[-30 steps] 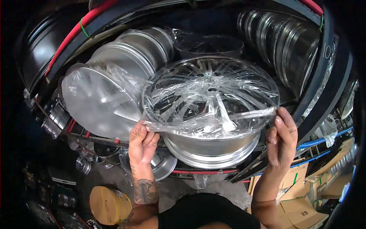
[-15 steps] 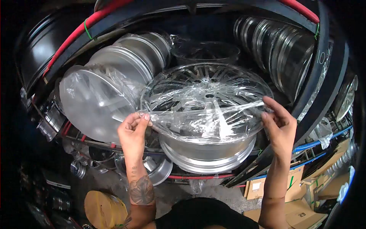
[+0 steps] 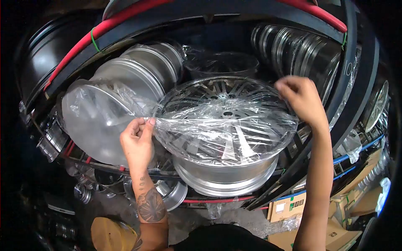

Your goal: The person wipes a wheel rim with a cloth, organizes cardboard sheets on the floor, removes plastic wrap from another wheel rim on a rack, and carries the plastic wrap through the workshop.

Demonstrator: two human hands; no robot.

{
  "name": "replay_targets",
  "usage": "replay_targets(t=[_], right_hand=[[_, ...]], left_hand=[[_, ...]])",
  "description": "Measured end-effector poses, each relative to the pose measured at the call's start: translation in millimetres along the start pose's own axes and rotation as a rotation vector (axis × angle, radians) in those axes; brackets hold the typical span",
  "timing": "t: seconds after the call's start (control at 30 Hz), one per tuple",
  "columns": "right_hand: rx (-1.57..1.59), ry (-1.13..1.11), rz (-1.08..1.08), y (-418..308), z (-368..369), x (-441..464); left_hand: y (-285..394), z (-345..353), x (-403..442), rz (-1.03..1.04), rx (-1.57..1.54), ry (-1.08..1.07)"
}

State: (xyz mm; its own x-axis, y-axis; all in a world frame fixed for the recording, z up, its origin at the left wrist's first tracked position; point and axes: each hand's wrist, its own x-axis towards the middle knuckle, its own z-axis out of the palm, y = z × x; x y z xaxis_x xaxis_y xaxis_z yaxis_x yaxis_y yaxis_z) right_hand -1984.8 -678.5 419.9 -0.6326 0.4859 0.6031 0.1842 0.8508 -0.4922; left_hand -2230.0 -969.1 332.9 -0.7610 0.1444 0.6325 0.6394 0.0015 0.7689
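Note:
In the head view a multi-spoke alloy wheel rim (image 3: pixel 226 178) lies face up on the rack, its silver barrel showing below the face. Clear plastic film (image 3: pixel 205 125) is spread in wrinkles across the spokes. My left hand (image 3: pixel 137 136) pinches the film's gathered edge between thumb and fingers at the rim's left side. My right hand (image 3: pixel 305 100) is above the rim's far right edge, with its fingers curled and slightly blurred. Whatever lies between those fingertips, if anything, is hidden from me.
Film-wrapped silver rims (image 3: pixel 96 121) stand on edge at the left. More dark rims (image 3: pixel 299 54) line the back right. A rack beam with red padding (image 3: pixel 117 25) crosses the top. Below are flattened cardboard (image 3: pixel 335 234) and a yellow cylinder (image 3: pixel 106 234).
My right hand has moved up and away toward the rim's far right edge, its fingers drawing together. My left hand, still pinching the film, has shifted slightly left. The camera view has shifted slightly.

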Motion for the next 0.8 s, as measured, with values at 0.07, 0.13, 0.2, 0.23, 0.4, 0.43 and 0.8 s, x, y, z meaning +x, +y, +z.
replay_targets(t=[0.07, 0.13, 0.2, 0.23, 0.4, 0.43, 0.8], right_hand=[[-0.115, 0.115, -0.056, 20.1, 12.6, 39.4], [-0.358, 0.02, 0.014, 39.7, 21.4, 82.6], [-0.546, 0.001, 0.047, 96.5, 45.4, 131.4], [-0.621, -0.007, 0.113, 126.3, 55.6, 148.8], [-0.563, -0.37, 0.473, 151.9, 64.3, 167.1], [-0.486, -0.462, 0.559, 143.9, 64.5, 160.9], [-0.005, -1.148, 0.619, 313.9, 64.4, 193.1]], left_hand=[[3.6, -0.8, 2.3, -0.01, 0.017, 0.007], [10.7, -2.6, 1.9, -0.03, 0.082, -0.008], [6.8, -6.1, 1.7, -0.009, 0.058, -0.023], [4.4, -8.1, 1.2, 0.002, 0.047, -0.031], [-2.1, -10.1, -2.2, -0.012, -0.063, -0.015], [-6.8, -11.2, -4.0, 0.004, -0.09, -0.016], [-36.3, -12.3, -21.7, -0.01, -0.228, 0.01]])
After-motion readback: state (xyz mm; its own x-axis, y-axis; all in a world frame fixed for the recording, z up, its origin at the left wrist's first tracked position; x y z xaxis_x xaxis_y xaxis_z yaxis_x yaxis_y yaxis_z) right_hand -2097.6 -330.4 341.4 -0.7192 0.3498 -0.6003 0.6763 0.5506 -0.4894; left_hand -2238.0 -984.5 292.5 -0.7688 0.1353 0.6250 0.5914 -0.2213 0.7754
